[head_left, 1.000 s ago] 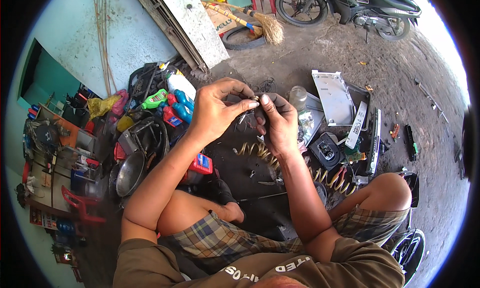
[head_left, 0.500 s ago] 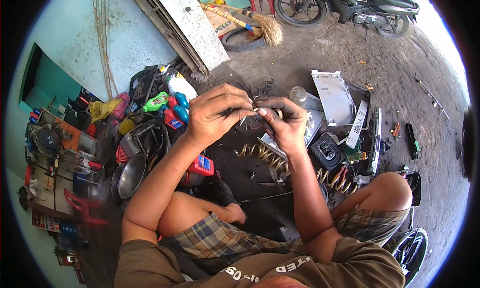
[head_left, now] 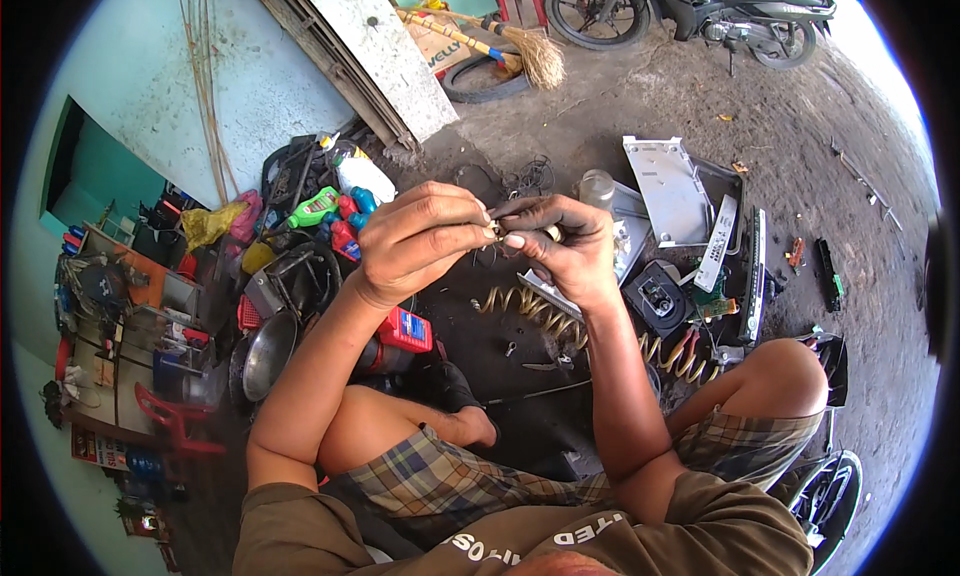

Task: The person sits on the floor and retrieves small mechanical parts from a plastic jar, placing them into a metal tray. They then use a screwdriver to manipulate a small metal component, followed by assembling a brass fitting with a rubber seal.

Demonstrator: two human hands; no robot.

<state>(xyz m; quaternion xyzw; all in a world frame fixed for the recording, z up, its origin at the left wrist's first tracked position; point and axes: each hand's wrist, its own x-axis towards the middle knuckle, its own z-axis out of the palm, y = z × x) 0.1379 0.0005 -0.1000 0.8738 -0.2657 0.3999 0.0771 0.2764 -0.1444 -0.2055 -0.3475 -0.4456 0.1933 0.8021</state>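
Note:
Both my hands are raised in front of me, fingertips meeting around a small metal part [head_left: 495, 228] too small to name. My left hand [head_left: 420, 238] pinches it from one side with thumb and fingers. My right hand [head_left: 570, 248], its fingers blackened with grime, grips it from the other side. A round brass-coloured piece [head_left: 554, 233] shows between the right thumb and fingers; whether it belongs to the same part I cannot tell. Below the hands, a yellowish coiled hose [head_left: 530, 311] stretches over the dark ground.
Red-handled pliers [head_left: 684, 348], a black device housing [head_left: 656, 298] and a grey metal panel [head_left: 668, 191] lie to the right, near a clear jar [head_left: 596, 189]. On the left are a red bottle [head_left: 405, 330], a metal bowl [head_left: 270, 356] and piled containers. A motorbike [head_left: 700, 16] stands far off.
My left hand has shifted slightly left and turned, its fingers now more level. The right hand has changed its grip a little, and the small part between the fingertips shows differently.

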